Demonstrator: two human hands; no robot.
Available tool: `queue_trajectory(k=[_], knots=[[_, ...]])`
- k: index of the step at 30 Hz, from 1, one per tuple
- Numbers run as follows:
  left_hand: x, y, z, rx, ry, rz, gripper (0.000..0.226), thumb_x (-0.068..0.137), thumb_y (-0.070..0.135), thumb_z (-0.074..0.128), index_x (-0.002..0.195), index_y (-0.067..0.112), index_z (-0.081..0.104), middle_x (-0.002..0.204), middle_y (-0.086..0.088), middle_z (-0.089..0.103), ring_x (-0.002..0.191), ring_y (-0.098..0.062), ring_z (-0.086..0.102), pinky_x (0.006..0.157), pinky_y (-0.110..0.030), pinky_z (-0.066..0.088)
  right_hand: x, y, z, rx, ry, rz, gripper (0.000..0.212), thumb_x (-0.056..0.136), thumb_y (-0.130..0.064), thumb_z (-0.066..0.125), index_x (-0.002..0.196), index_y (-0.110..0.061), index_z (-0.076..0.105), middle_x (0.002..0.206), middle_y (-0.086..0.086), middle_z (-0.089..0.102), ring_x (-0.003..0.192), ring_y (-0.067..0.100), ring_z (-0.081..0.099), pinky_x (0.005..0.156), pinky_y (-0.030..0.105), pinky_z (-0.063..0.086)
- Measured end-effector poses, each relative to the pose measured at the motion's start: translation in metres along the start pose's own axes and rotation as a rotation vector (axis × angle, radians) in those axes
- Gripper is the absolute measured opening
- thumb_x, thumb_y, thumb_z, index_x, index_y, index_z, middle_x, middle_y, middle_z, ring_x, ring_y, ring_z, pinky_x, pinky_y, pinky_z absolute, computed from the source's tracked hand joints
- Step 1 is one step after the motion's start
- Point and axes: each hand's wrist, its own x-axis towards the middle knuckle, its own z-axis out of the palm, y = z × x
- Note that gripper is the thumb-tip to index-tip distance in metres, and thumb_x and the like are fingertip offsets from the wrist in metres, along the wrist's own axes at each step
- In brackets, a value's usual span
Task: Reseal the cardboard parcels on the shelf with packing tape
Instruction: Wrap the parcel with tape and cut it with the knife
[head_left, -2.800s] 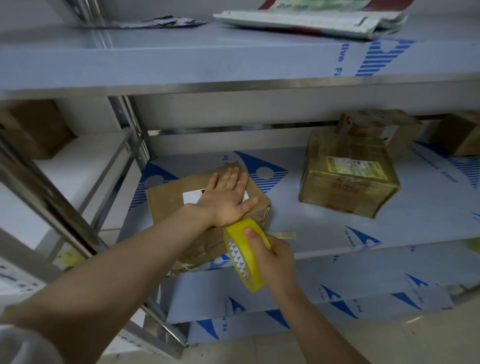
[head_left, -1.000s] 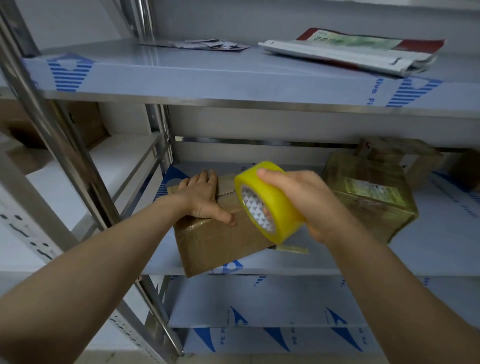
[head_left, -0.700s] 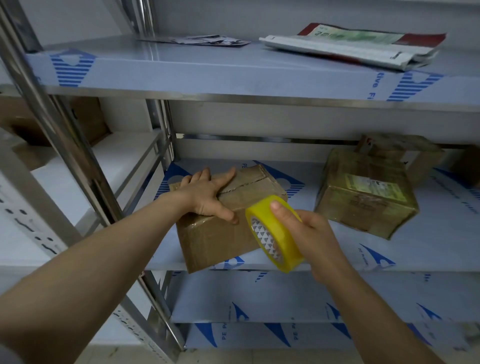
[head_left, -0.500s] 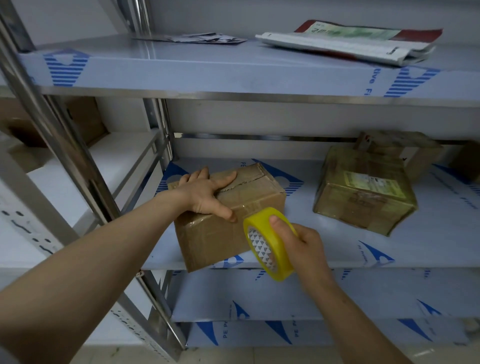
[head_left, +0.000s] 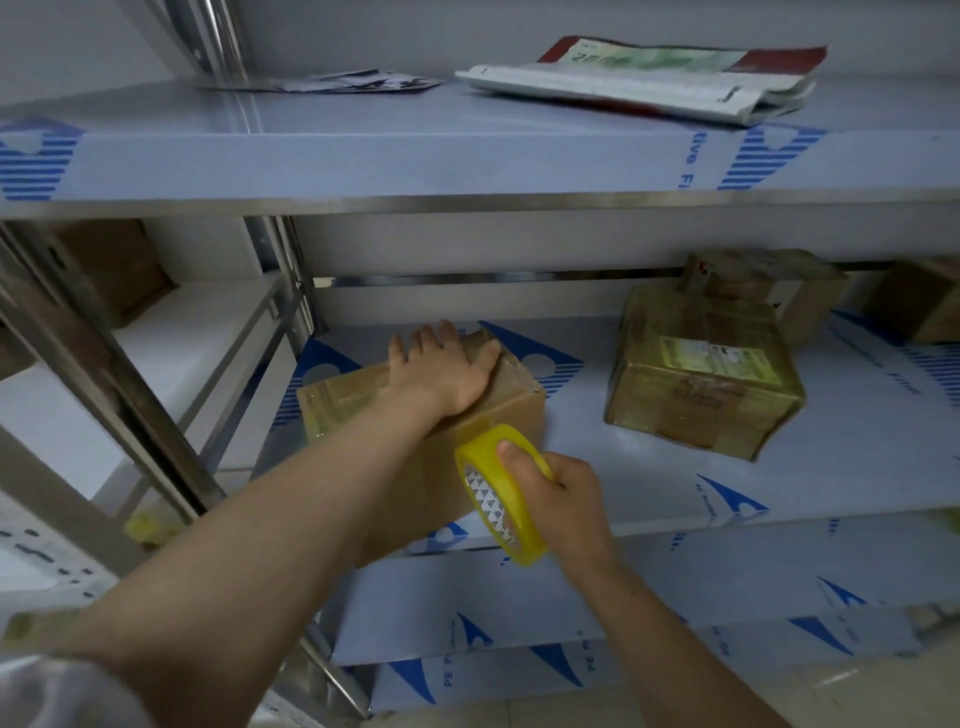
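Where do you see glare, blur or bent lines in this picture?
Head view: pale glare streaks the grey metal upper shelf; its front edge bows slightly, a wide-angle effect; the yellow roll of packing tape and brown cardboard parcel look sharp; the steel posts at left look smeared.

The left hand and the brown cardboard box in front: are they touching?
Touching. The head view shows the left hand lying flat on the top of the cardboard box, with no gap under the palm.

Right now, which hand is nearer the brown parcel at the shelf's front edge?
Left. The left hand lies flat on top of the brown parcel; the right hand grips the tape roll in front of it.
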Motion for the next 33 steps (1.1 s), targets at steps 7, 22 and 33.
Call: queue_trajectory(k=[7, 22, 33], knots=[[0.026, -0.008, -0.004, 0.063, 0.035, -0.058, 0.080, 0.089, 0.073, 0.010, 0.115, 0.011, 0.054, 0.114, -0.015, 0.057, 0.095, -0.025, 0.054, 0.080, -0.037, 0.041, -0.003, 0.012, 0.002, 0.027, -0.025, -0.019, 0.047, 0.080, -0.050, 0.065, 0.053, -0.015, 0.050, 0.052, 0.005, 0.047, 0.053, 0.014, 0.048, 0.056, 0.029, 0.040], [0.023, 0.001, 0.006, 0.133, -0.057, -0.006, 0.098, 0.080, 0.083, 0.014, 0.153, 0.017, 0.001, 0.158, -0.016, 0.012, 0.143, -0.035, 0.020, 0.111, -0.047, 0.021, 0.003, 0.016, 0.005, 0.038, 0.004, -0.021, 0.050, 0.081, -0.049, 0.064, 0.044, -0.022, 0.043, 0.047, -0.002, 0.044, 0.051, 0.013, 0.046, 0.057, 0.030, 0.040], [0.015, -0.019, 0.011, 0.117, 0.069, 0.073, 0.087, 0.088, 0.074, 0.017, 0.153, 0.016, 0.006, 0.157, -0.008, 0.022, 0.142, -0.029, 0.025, 0.111, -0.045, 0.023, 0.004, 0.012, 0.007, 0.032, 0.001, 0.011, 0.065, 0.067, -0.060, 0.060, 0.064, 0.004, 0.058, 0.060, 0.019, 0.057, 0.057, 0.018, 0.055, 0.060, 0.042, 0.053]])
